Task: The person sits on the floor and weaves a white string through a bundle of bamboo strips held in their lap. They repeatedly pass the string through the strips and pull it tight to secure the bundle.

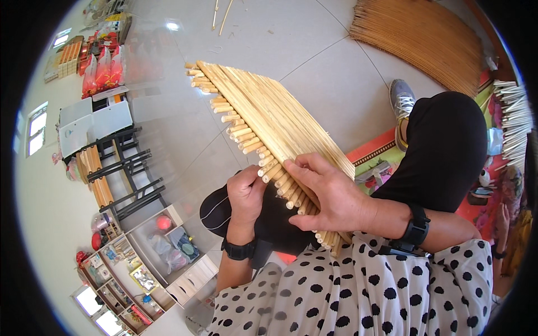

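Observation:
A mat of pale straw-coloured reed stalks lies slantwise over my lap, its stalks packed side by side. Along its near left edge, cut stalk ends stick out in an uneven row. My right hand grips this mat near its lower end, with fingers on top and the thumb by the stalk ends. Just left of the stalk ends, my left hand is closed in a pinch close to the edge. Whatever it pinches, if anything, is too small or hidden to make out.
A brown finished-looking mat lies on the floor at the far right. Thin white sticks are piled at the right edge, by a colourful cloth. Loose stalks lie on the far tiles. Black-legged stools and a shelf unit stand left.

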`<control>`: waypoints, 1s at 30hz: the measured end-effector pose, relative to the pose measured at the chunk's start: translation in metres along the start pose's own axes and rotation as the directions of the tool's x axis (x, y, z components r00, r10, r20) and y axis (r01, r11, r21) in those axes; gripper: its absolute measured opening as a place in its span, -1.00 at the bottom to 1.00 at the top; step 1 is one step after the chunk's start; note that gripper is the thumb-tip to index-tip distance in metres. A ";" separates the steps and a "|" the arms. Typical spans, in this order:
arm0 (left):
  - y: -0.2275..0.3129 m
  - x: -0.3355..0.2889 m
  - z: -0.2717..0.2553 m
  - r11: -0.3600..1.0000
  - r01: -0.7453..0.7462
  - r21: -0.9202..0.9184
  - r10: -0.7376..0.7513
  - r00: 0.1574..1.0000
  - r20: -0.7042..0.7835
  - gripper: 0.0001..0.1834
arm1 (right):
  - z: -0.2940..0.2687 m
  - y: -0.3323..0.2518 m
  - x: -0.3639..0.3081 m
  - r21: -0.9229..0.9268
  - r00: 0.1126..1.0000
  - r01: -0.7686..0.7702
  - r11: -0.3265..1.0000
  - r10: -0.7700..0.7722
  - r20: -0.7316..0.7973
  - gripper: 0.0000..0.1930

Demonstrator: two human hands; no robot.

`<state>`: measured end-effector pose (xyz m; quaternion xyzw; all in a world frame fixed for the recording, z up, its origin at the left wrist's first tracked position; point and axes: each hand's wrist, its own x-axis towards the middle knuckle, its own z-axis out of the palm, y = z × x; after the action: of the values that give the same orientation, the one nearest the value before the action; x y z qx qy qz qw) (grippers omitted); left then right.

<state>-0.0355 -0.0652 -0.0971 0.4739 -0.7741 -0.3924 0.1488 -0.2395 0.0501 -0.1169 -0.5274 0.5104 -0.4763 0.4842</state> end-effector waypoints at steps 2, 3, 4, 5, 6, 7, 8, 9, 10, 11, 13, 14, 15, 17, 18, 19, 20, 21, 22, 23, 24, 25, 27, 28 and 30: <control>0.001 -0.001 -0.002 0.999 0.009 0.034 -0.010 1.000 0.007 -0.95 | 0.001 -0.001 0.000 -0.004 1.000 -0.003 1.000 0.003 0.003 -0.08; 0.003 -0.001 -0.003 0.998 0.017 0.063 -0.017 1.000 0.009 -0.96 | 0.000 -0.003 0.000 -0.005 1.000 -0.012 1.000 0.012 0.008 -0.09; 0.004 0.000 -0.004 0.996 0.024 0.092 -0.025 1.000 0.011 -0.97 | -0.001 -0.004 0.001 -0.005 1.000 -0.021 1.000 0.021 0.014 -0.10; 0.006 0.000 -0.005 0.995 0.009 0.097 -0.010 1.000 0.012 -0.95 | -0.003 -0.006 0.002 0.008 0.999 -0.041 0.999 0.040 0.020 -0.10; 0.006 0.000 -0.005 0.995 -0.006 0.100 0.004 1.000 0.014 -0.93 | -0.003 -0.007 0.004 0.019 0.998 -0.062 0.998 0.061 0.027 -0.09; 0.006 0.000 -0.005 0.994 -0.020 0.104 0.019 1.000 0.015 -0.91 | -0.003 -0.007 0.004 0.031 0.996 -0.083 0.996 0.082 0.035 -0.09; 0.011 -0.001 -0.006 0.992 0.025 0.123 -0.029 0.999 0.031 -0.89 | -0.002 -0.006 0.003 0.035 0.997 -0.077 0.996 0.076 0.023 -0.07; 0.018 -0.001 -0.007 0.987 0.068 0.143 -0.075 0.996 0.046 -0.87 | 0.000 -0.004 0.003 0.038 0.998 -0.070 0.997 0.069 0.010 -0.05; 0.022 -0.002 -0.008 0.981 0.109 0.162 -0.120 0.991 0.060 -0.85 | 0.000 -0.003 0.002 0.040 0.998 -0.063 0.997 0.063 -0.003 -0.03; 0.022 -0.003 -0.008 0.983 0.101 0.155 -0.112 0.992 0.064 -0.86 | 0.001 -0.003 0.002 0.038 0.998 -0.069 0.997 0.069 -0.004 -0.03; 0.023 -0.005 -0.008 0.986 0.089 0.144 -0.099 0.993 0.065 -0.86 | 0.000 -0.004 0.003 0.036 0.997 -0.077 0.996 0.077 -0.001 -0.03; 0.023 -0.005 -0.007 0.985 0.086 0.150 -0.097 0.993 0.068 -0.87 | 0.000 -0.004 0.003 0.040 0.997 -0.073 0.997 0.073 0.005 -0.04; 0.024 -0.006 -0.008 0.984 0.083 0.159 -0.095 0.993 0.069 -0.89 | 0.001 -0.003 0.003 0.045 0.998 -0.067 0.997 0.066 0.011 -0.04; 0.024 -0.006 -0.009 0.983 0.067 0.172 -0.080 0.994 0.071 -0.91 | 0.001 -0.002 0.003 0.048 0.999 -0.051 0.998 0.051 0.016 -0.04; 0.023 -0.006 -0.010 0.983 0.053 0.175 -0.067 0.995 0.071 -0.91 | 0.002 -0.002 0.002 0.044 0.999 -0.044 0.998 0.043 0.014 -0.04; 0.022 -0.005 -0.010 0.983 0.040 0.177 -0.053 0.996 0.072 -0.91 | 0.002 -0.001 0.002 0.041 0.999 -0.036 0.999 0.035 0.012 -0.04; 0.023 -0.004 -0.010 0.983 0.034 0.182 -0.049 0.996 0.079 -0.91 | 0.001 -0.001 0.001 0.040 0.999 -0.033 0.999 0.032 0.008 -0.06; 0.025 -0.002 -0.009 0.982 0.026 0.187 -0.042 0.995 0.085 -0.91 | 0.001 0.000 0.001 0.038 1.000 -0.028 0.999 0.028 0.003 -0.08; 0.026 0.000 -0.009 0.981 0.018 0.192 -0.036 0.995 0.092 -0.91 | 0.000 0.000 0.001 0.036 1.000 -0.024 0.999 0.024 -0.001 -0.09; 0.026 0.002 -0.008 0.983 0.014 0.183 -0.031 0.995 0.092 -0.91 | 0.000 0.000 0.002 0.023 1.000 -0.017 1.000 0.017 -0.005 -0.09; 0.025 0.002 -0.008 0.985 0.011 0.174 -0.027 0.996 0.090 -0.91 | 0.000 0.000 0.002 0.010 1.000 -0.009 1.000 0.009 -0.006 -0.09; 0.023 0.003 -0.007 0.986 0.007 0.166 -0.022 0.996 0.087 -0.91 | 0.000 0.000 0.002 -0.003 1.000 -0.001 1.000 0.001 -0.007 -0.09; 0.020 0.005 -0.004 0.986 -0.002 0.165 -0.013 0.996 0.093 -0.91 | 0.001 0.000 0.001 -0.024 1.000 0.009 1.000 -0.009 -0.002 -0.09; 0.021 0.005 -0.003 0.986 -0.006 0.166 -0.010 0.995 0.095 -0.90 | 0.002 -0.001 0.001 -0.034 1.000 0.014 0.999 -0.014 0.002 -0.09; 0.034 0.007 -0.001 0.989 0.046 0.138 -0.057 0.995 0.078 -0.90 | 0.002 -0.002 0.002 -0.034 1.000 -0.005 0.999 0.005 0.003 -0.09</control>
<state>-0.0596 -0.0634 -0.0721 0.4864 -0.7920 -0.3616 0.0740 -0.2373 0.0479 -0.1147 -0.5349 0.5192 -0.4655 0.4771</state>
